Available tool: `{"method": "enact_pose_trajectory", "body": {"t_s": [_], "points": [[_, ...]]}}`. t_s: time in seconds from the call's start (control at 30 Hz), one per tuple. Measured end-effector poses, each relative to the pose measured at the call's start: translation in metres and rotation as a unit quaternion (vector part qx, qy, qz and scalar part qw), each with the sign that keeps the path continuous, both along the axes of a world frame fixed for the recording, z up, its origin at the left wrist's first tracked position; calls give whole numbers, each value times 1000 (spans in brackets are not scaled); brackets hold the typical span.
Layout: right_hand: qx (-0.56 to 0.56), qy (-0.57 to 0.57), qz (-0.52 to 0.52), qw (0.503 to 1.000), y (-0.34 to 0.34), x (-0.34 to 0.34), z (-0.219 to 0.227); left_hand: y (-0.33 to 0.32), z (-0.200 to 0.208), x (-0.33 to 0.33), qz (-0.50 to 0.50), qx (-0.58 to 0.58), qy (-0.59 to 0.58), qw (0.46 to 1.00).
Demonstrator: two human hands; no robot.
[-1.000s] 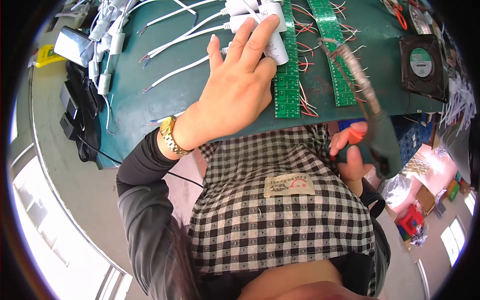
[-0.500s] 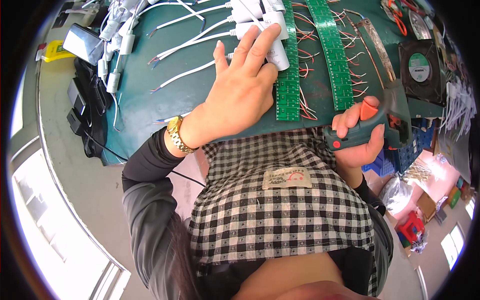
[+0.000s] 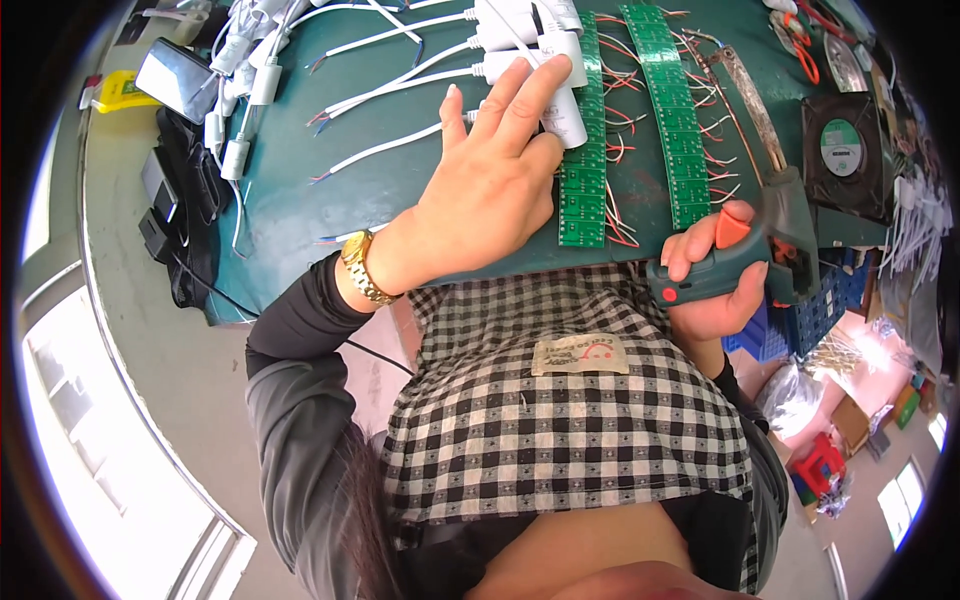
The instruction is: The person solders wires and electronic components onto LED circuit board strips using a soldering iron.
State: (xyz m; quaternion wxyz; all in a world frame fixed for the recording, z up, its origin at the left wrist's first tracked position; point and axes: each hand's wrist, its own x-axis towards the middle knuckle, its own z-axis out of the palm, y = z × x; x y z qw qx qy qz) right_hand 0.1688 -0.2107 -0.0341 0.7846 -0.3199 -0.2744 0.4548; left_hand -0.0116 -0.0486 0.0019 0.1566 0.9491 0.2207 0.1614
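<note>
At the table's (image 3: pixel 280 205) near edge, the right hand (image 3: pixel 712 312) is wrapped around a dark green soldering gun (image 3: pixel 787 215) with an orange trigger (image 3: pixel 732 229) and rusty prongs (image 3: pixel 750 102); beyond, the left hand (image 3: pixel 485 190) touches smooth white cylinders (image 3: pixel 565 118), clasping or not I cannot tell, beside a green circuit board (image 3: pixel 582 190).

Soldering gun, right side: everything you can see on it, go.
The soldering gun has a dark green-grey body that looks like plastic, an orange trigger and a red dot at the handle's end. A stained, rusty-looking metal tube runs forward, with a thin coppery rod beside it. The right hand wraps the handle. The front points away from the person, slightly left, by the wires of the right-hand circuit board strip. Whether its tip touches anything is unclear.
</note>
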Motion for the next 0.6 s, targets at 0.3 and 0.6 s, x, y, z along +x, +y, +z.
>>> {"method": "enact_pose_trajectory", "body": {"t_s": [0.3,0.6], "points": [[-24,0,21,1000,-7,1,-4,-1,2,-24,4,-31,18,999],[-98,-119,59,986,-26,-1,9,2,-8,-8,56,-42,-95,993]]}}
